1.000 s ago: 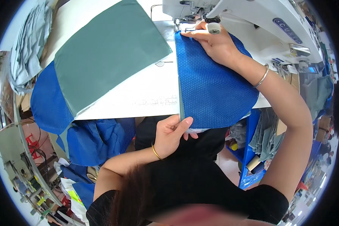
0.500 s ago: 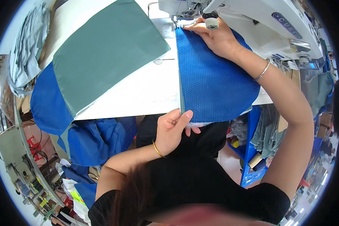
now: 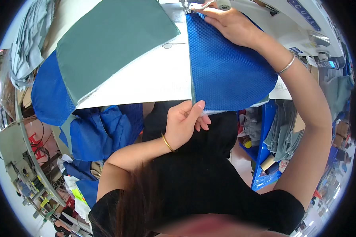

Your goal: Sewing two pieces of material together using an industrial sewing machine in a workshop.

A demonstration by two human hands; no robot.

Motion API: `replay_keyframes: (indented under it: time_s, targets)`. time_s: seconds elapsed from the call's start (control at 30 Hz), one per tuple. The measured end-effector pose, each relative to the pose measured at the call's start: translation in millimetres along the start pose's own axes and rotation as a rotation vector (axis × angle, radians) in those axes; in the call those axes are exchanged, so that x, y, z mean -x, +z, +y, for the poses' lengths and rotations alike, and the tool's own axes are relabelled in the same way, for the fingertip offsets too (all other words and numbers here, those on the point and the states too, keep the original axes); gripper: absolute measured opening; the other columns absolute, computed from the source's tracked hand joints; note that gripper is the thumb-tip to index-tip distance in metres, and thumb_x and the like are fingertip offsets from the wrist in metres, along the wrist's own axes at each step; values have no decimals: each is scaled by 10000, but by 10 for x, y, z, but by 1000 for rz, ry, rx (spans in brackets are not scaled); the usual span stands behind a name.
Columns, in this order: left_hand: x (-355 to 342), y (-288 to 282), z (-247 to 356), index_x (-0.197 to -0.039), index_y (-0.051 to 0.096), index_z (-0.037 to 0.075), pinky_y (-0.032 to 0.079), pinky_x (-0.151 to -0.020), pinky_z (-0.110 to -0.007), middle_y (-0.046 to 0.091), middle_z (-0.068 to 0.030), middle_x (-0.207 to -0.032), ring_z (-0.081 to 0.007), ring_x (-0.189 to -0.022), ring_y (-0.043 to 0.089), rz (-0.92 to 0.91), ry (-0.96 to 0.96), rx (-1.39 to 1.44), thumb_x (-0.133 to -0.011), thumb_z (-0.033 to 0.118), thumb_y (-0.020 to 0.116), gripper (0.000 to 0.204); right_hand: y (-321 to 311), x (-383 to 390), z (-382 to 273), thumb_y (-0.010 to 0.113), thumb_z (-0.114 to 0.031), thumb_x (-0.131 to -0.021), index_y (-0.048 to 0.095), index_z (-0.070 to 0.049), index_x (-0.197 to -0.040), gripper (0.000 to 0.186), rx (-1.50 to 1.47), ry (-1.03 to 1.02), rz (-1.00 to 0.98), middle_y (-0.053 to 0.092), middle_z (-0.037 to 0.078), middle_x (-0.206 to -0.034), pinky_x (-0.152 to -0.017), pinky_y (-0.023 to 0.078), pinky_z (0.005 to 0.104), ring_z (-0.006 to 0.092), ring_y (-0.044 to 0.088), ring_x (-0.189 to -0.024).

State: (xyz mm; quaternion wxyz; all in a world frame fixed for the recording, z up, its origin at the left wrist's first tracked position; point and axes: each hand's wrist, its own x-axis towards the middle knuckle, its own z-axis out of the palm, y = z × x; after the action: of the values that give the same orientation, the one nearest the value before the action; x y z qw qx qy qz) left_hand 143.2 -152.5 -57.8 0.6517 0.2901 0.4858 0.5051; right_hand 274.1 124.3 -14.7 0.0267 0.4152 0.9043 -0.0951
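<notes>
A blue mesh piece (image 3: 231,69), with green and white layers showing at its edges, lies beneath the sewing machine's presser foot (image 3: 186,8). My left hand (image 3: 185,122) pinches its lower left corner at the table's front edge, thumb on top. My right hand (image 3: 237,27) rests on the upper part beside the foot, fingers stretched toward it, their tips partly hidden by the machine. Left of this piece lies a green fabric panel (image 3: 110,47) joined to a rounded blue section (image 3: 49,94) hanging over the edge.
Pale folded cloths (image 3: 29,39) lie at the upper left. Crumpled blue fabric (image 3: 99,132) hangs below the white table (image 3: 146,87). A blue shelf (image 3: 261,146) with grey cloths stands lower right. A grey metal machine stand (image 3: 14,154) is at left; small figures of other people appear at lower left.
The whole scene sits higher in the frame, cutting off more of the machine. Both hands keep much the same places on the blue piece, the left still pinching its corner.
</notes>
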Motion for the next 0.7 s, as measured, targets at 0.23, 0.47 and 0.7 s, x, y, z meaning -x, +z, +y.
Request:
replay_keyframes:
  time_s: [0.23,0.47,0.7]
  targets:
    - [-49,-18,-102,-803,569,22,515,-537,-236,740,-153,-784,-137,-608,697,1,36,-31,-1122,306,557,428,-118,643,-458,579,-279,-1069,602,1,-1426,454,-27,-290,221,471,228,-1590,-1228,358,448,398,437,-1478]
    - [8,-287,473,-917,733,-10,499,-520,-273,725,-63,-717,-111,-579,664,-227,-53,-551,-1094,272,607,356,74,1231,-986,782,-120,-816,691,75,-1203,443,-36,-275,428,620,225,-1381,-1165,426,490,380,558,-1345]
    - [-771,-937,1173,-1002,681,33,513,-701,-388,649,-94,-933,-288,-865,632,305,1054,-1975,-764,92,774,262,98,1163,-1300,732,-175,-959,646,111,-1264,427,-908,-99,459,650,254,-1333,-1070,513,423,368,631,-1259]
